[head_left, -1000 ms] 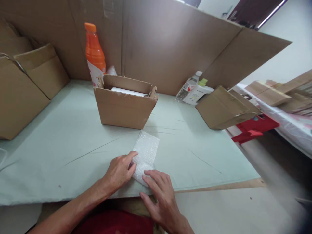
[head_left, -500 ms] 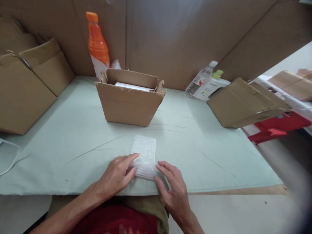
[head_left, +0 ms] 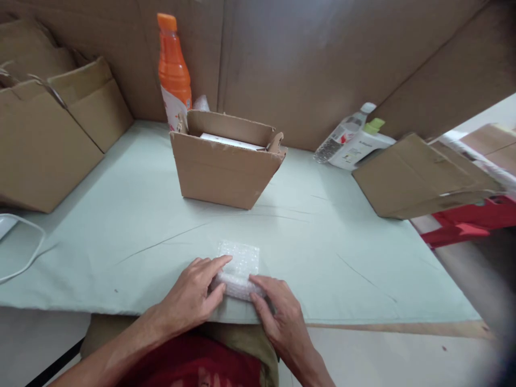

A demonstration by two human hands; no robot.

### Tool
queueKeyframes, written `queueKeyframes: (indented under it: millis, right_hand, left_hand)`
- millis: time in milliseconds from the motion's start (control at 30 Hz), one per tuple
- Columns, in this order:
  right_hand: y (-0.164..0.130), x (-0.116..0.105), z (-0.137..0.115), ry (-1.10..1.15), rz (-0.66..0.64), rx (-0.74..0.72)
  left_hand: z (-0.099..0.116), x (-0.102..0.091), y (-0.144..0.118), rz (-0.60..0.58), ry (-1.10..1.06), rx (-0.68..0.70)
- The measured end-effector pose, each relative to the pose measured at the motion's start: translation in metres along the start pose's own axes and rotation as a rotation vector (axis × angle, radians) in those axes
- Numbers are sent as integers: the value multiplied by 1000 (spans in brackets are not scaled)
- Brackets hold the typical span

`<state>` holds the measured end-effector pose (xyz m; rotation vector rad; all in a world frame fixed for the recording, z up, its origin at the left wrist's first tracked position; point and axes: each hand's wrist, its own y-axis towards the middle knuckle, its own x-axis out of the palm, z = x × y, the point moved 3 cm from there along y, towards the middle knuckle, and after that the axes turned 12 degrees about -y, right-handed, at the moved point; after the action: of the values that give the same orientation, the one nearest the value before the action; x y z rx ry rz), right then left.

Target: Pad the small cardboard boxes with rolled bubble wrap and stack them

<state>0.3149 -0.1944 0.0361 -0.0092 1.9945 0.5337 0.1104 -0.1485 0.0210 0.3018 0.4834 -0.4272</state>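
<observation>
A small sheet of clear bubble wrap (head_left: 243, 257) lies near the table's front edge, its near end folded into a thick roll. My left hand (head_left: 197, 285) holds its left side, the index finger on top and the thumb against the near edge. At the right end of the roll, my right hand (head_left: 280, 307) pinches the bubble wrap between thumb and fingers. Whether anything is wrapped inside cannot be made out.
Beyond my hands stands an open cardboard box (head_left: 221, 174) with white items in it. Behind it is an orange bottle (head_left: 174, 67). A clear bottle (head_left: 342, 137) and a white bottle (head_left: 357, 150) lean at the back right. Larger cartons (head_left: 44, 140) and another box (head_left: 415, 177) flank the table.
The near end of the bubble wrap has been rolled away from me, so its flat part is shorter. My right hand has moved in from beside the wrap and gripped it.
</observation>
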Motion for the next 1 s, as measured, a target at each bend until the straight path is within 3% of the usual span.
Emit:
queueKeyframes:
  millis: [100,233,400,500,567,667,767,867,933,1000]
  right_hand:
    - [-1,-2,-1,-168,70,-44]
    - [8,12,0,-223,-13,-134]
    - [20,20,4,13,124,67]
    - [21,24,-4,245,-10,117]
    - [20,23,-7,322,-73,98]
    - [17,20,-1,357,-44,115]
    - [14,25,7,520,-150,178]
    - [15,32,11,660,-223,348]
    - [20,31,11,692,-212,470]
    - [30,21,10,683,-182,541]
  left_hand:
    - [-5,4,9,62,124,2]
    - [-6,-2,12,144,131,-55]
    - [-11,-9,-6,238,-366,-339]
    - [-10,-5,-11,246,-716,-413]
    - [-6,-2,-9,222,-834,-435]
    - [-1,-1,-4,235,-843,-422]
    - [-1,3,-2,256,-811,-375]
    - [-4,5,-1,244,-739,-358]
    - [-4,-2,2,199,-665,-328]
    - [-2,-22,10,200,-580,-244]
